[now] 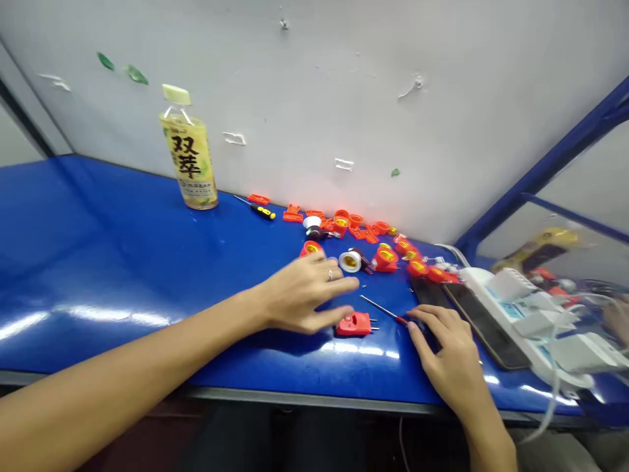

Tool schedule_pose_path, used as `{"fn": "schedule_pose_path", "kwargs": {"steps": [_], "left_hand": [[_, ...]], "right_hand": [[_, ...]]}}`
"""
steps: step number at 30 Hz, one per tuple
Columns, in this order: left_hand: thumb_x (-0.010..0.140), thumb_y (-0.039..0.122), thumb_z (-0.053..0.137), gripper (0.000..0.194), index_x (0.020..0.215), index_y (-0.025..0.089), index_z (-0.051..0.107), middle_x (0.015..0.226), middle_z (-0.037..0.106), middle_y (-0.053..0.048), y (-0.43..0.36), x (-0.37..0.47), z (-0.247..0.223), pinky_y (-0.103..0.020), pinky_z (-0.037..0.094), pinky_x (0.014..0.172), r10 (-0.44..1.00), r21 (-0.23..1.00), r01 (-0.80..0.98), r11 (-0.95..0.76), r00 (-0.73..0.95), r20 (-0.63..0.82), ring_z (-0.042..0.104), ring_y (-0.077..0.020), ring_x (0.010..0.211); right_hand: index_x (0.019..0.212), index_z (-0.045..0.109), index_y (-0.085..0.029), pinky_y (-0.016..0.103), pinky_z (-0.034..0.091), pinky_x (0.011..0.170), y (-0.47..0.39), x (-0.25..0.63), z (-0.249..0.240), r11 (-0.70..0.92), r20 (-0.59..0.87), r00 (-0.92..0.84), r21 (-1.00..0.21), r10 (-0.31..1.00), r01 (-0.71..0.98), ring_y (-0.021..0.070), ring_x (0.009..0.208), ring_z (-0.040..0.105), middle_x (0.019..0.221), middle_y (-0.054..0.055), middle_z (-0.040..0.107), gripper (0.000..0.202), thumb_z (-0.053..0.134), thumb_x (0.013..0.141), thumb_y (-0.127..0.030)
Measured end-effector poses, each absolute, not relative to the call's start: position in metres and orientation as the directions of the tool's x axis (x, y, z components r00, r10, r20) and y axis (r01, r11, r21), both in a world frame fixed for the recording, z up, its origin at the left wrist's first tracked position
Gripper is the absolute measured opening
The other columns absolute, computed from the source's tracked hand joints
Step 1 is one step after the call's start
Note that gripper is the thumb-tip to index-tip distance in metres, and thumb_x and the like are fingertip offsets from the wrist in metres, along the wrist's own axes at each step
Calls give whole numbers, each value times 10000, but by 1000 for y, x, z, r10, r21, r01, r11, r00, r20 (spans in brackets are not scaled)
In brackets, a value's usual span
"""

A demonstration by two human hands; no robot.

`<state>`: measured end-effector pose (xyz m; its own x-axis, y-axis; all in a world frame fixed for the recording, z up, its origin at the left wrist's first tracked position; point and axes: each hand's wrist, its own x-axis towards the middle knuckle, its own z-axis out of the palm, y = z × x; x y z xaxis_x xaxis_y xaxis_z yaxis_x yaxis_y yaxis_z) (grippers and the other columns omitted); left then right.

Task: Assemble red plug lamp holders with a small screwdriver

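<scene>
My left hand (305, 292), a ring on one finger, reaches over the middle of the blue table with its fingers apart. Its thumb tip is beside a red plug piece (354, 324) with two metal pins pointing right; whether they touch I cannot tell. Just beyond the knuckles is a red lamp socket (311, 248), partly hidden by the hand. My right hand (449, 351) is closed around the dark handle of a screwdriver (383, 309), whose thin shaft lies low over the table, pointing left. A white-rimmed socket (350, 262) lies between and beyond the hands.
Several red sockets (384, 258) and flat red pieces (293, 213) lie along the wall. A yellow-black screwdriver (263, 211) lies near a drink bottle (191, 164). On the right are a phone (486, 324) and a white power strip (531, 354) with chargers, by a blue frame (545, 157).
</scene>
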<state>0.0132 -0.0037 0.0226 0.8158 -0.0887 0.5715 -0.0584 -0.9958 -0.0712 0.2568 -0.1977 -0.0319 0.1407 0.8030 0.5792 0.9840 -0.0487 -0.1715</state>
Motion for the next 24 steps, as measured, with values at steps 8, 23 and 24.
{"fn": "schedule_pose_path", "kwargs": {"steps": [8,23,24], "left_hand": [[908,87,428,209,874,164,619,823,667,-48,30,-23,39,-300,473,719,214,80,230,-970,649,730,604,-172,752],[855,119,513,129,849,180,626,843,630,-46,16,-40,25,-316,448,719,127,-16,139,-990,939,320,587,-186,746],[867,116,507,139,842,180,627,842,628,-47,17,-39,25,-313,448,714,122,-17,134,-991,940,320,583,-185,743]], "right_hand": [[1011,704,-212,451,457,836,-202,263,-43,-95,623,121,-75,773,993,296,1011,631,1049,87,700,388,429,1003,-487],[1016,698,-221,445,434,875,-204,256,-40,-99,624,185,-170,759,980,290,1031,625,1065,89,699,323,448,998,-426],[1011,698,-220,444,435,866,-204,256,-39,-100,627,186,-170,757,980,291,1025,626,1060,90,699,321,449,997,-423]]}}
